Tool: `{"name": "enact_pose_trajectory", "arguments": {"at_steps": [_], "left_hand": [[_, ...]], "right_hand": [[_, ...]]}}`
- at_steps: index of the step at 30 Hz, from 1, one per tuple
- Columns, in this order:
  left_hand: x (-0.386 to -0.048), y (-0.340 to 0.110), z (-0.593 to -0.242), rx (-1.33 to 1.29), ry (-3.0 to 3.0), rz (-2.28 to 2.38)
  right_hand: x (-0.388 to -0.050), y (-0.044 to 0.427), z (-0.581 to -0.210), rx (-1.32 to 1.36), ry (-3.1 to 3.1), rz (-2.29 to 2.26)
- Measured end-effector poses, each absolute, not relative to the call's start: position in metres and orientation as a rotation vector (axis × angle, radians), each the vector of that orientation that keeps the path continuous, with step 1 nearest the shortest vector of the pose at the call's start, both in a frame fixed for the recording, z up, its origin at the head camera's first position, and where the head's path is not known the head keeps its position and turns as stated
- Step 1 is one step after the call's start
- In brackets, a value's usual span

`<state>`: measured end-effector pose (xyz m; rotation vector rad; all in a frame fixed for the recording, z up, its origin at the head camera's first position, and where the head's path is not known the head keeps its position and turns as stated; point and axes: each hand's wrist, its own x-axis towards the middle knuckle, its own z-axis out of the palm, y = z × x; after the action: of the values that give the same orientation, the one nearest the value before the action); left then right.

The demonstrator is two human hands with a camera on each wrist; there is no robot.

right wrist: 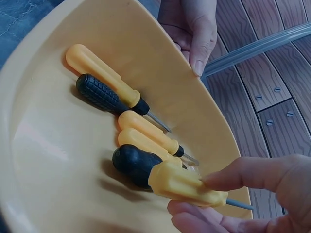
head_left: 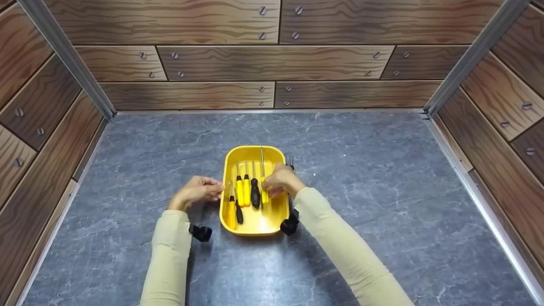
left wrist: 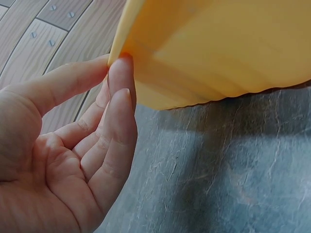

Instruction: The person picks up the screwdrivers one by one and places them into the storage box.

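A yellow tray [head_left: 255,233] sits on the grey floor, holding several screwdrivers with yellow or black handles. At its left side my left hand [head_left: 196,191] pinches the rim between thumb and fingers, as the left wrist view shows at the tray wall [left wrist: 218,53]. Over the tray's right half, my right hand [head_left: 282,179] holds a yellow-handled screwdriver [right wrist: 187,184] by thumb and fingers, its shaft pointing to the far end. Beside it lies a black-handled screwdriver [head_left: 255,193]. Two yellow-handled screwdrivers lie left of that, and a yellow screwdriver [head_left: 232,212] and a smaller black one [head_left: 239,213] lie nearer me.
Just outside the tray's right wall, a metal shaft [head_left: 291,160] shows, partly hidden by my right hand. Wood-patterned walls [head_left: 272,63] with metal corner rails enclose the grey marbled surface [head_left: 382,178]. Black wrist-mounted devices [head_left: 200,233] hang at both sleeves.
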<state>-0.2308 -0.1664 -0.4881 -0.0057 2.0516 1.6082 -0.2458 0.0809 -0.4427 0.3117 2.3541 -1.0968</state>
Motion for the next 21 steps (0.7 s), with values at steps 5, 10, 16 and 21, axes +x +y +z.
{"name": "enact_pose_trajectory", "arguments": {"at_steps": [5,10,16,21], "left_hand": [[-0.231,-0.166,-0.489,-0.001,2.043,1.606],[-0.23,-0.166,-0.486,-0.005,2.049,1.601],[-0.229,-0.168,-0.486,0.015,2.041,1.627],[-0.228,-0.169,-0.484,0.049,2.013,1.661]], "right_hand": [[-0.245,0.075,-0.446,0.327,2.358,-1.025],[-0.247,0.067,-0.449,0.286,2.449,-0.832],[-0.246,0.062,-0.452,0.239,2.516,-0.71],[-0.245,0.061,-0.455,0.228,2.549,-0.691]]}}
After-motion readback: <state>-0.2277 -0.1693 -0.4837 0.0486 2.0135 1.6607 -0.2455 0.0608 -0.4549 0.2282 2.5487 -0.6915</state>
